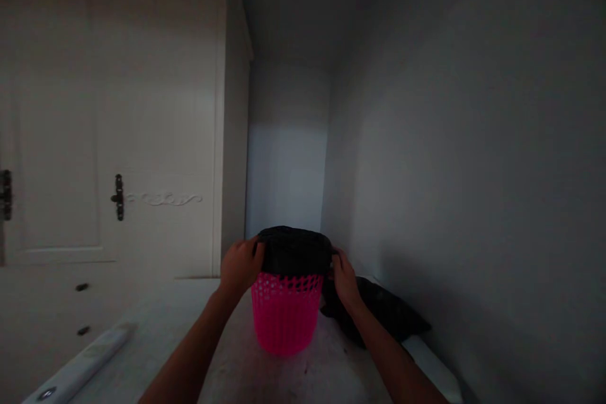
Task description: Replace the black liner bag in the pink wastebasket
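A bright pink perforated plastic bin [285,319] stands on a pale floor in a dim room. A black bag [294,251] is stretched over its rim and folded down the top of its outside. My left hand [240,265] grips the bag's folded edge on the bin's left side. My right hand [344,278] holds the bag's edge on the right side, fingers curled against it. Both forearms reach in from the bottom of the view.
A dark crumpled bag or cloth [383,312] lies on the floor just right of the bin, against the wall. A white wardrobe [118,139] with dark handles fills the left. A long pale object [85,360] lies at lower left. A narrow recess runs behind the bin.
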`<action>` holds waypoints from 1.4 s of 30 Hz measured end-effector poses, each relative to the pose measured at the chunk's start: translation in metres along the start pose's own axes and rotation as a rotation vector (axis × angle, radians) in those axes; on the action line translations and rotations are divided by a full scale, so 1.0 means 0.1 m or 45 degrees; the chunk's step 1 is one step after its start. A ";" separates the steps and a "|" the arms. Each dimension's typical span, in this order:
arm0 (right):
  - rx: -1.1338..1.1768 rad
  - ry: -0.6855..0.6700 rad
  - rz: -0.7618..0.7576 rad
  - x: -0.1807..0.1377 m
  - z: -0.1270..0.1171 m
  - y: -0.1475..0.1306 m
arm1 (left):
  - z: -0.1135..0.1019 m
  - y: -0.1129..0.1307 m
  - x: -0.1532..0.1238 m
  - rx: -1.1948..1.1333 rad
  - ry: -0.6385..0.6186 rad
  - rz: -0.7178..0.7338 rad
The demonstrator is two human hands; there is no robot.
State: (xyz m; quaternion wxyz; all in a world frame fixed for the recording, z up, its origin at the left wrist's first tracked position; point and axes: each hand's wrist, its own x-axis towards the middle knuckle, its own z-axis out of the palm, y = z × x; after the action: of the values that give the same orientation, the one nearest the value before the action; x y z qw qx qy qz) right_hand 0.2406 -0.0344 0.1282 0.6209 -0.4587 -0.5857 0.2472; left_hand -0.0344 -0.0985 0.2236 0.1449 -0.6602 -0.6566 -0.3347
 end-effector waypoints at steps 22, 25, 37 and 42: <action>-0.134 0.032 -0.042 1.19 0.05 -0.54 | 0.54 -0.13 -0.28 -0.666 0.128 0.080; 0.056 -0.104 -0.111 1.35 0.26 -0.83 | 0.53 -0.08 -0.28 -0.639 0.161 0.071; 0.740 -0.499 -0.471 1.50 0.61 -2.23 | 0.47 -0.04 -0.32 -0.710 0.381 0.112; 0.713 -0.657 -0.608 1.38 0.69 -2.56 | 0.41 -0.16 -0.14 -0.720 0.403 -0.062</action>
State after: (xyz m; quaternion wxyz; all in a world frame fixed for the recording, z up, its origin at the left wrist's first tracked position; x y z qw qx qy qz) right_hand 0.1427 -0.0155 0.4104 0.5945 -0.0484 -0.7212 0.3523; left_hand -0.0382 -0.0820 0.1803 0.0480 -0.5983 -0.5225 -0.6056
